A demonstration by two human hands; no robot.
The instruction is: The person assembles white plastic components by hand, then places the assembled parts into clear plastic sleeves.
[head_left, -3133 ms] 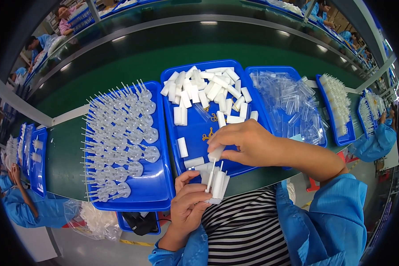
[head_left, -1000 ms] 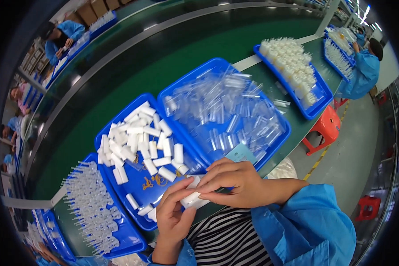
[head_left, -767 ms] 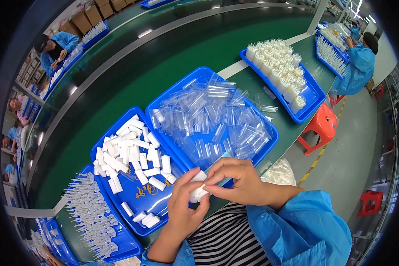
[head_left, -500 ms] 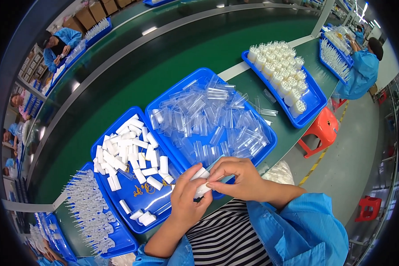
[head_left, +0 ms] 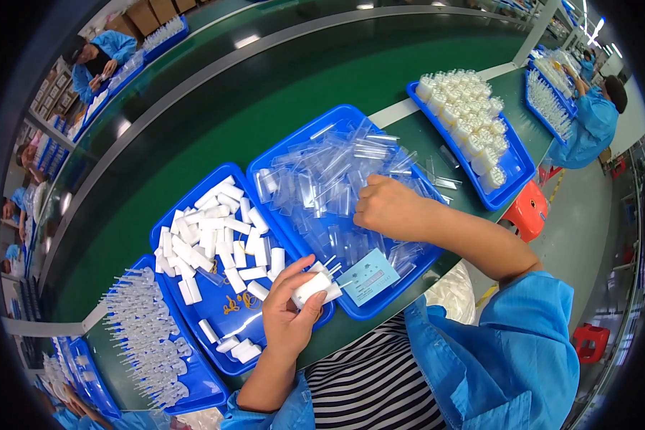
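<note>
My left hand [head_left: 287, 304] is closed round a bundle of white blocks [head_left: 310, 289], above the near corner of two blue trays. Thin white sticks [head_left: 332, 264] poke out of the bundle. My right hand [head_left: 390, 208] reaches over the middle tray [head_left: 254, 174], its fingers curled down among clear plastic sleeves [head_left: 315, 188]. What its fingertips grip, if anything, is hidden. A light blue printed card [head_left: 369, 277] lies at this tray's near end. In the tray to the left [head_left: 215, 355], loose white blocks [head_left: 186, 254] lie beside yellow rubber bands [head_left: 231, 305].
At far left a blue tray [head_left: 218, 401] holds many white stemmed pieces [head_left: 147, 337]. At far right a tray [head_left: 521, 170] carries upright white bundles in clear sleeves [head_left: 466, 122]. A red stool [head_left: 529, 211] stands beyond the green table [head_left: 193, 136]. Co-workers in blue sit further off.
My right hand has left the bundle and moved up and right to the clear sleeves. The left hand keeps the bundle, now showing thin sticks. The blue card has come into view.
</note>
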